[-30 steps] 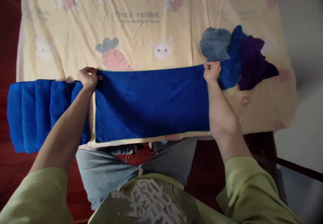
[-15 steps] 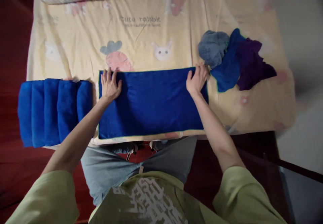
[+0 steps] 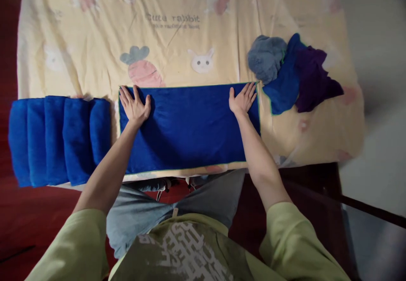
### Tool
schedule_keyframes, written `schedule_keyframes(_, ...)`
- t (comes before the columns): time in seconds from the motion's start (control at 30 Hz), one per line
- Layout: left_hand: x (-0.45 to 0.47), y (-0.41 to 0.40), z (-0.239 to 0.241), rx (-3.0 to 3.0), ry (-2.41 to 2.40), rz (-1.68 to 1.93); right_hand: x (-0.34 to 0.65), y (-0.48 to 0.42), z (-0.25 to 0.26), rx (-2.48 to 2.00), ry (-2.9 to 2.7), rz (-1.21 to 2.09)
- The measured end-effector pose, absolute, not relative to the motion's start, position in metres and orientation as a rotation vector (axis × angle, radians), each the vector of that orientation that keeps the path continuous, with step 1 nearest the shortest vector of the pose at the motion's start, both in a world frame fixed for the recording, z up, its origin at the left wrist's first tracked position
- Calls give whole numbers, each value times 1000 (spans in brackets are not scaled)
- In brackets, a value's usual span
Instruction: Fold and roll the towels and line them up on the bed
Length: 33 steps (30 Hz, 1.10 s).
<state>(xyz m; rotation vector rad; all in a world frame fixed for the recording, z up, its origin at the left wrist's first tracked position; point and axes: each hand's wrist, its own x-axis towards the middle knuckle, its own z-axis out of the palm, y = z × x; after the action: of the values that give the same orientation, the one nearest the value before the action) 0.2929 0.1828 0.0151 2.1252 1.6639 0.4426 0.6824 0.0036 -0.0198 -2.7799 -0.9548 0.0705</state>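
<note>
The blue towel point(image 3: 190, 129) lies as a long flat band at the near edge of the yellow sheet point(image 3: 190, 40), the left hand point(image 3: 135, 105) open, palm down on its far left corner and the right hand point(image 3: 242, 99) open and flat on its far right corner. It looks smoothed but not yet folded small. Just left, five folded blue towels point(image 3: 57, 139) sit in a row, seemingly finished, while at the far right a heap of cloths point(image 3: 294, 74) — grey, blue, purple — lies crumpled and untouched

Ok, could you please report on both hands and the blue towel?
Left hand open, flat on long blue cloth towel, far-left corner. Right hand open, flat on far-right corner. Crumpled grey, blue and purple cloths close beside right edge.
</note>
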Motion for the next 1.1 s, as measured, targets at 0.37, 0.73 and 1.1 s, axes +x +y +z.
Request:
schedule_keyframes(0.37,281,201,-3,2118,1704,363,698,0,-18,-2922,-1011,188)
schedule_keyframes(0.73,248,52,27,2499,1186,354,562,-105,16,-2571,-1469,165)
schedule_keyframes(1.1,218,27,9,2514,1281,366,548,-136,6,-2588,-1355,186)
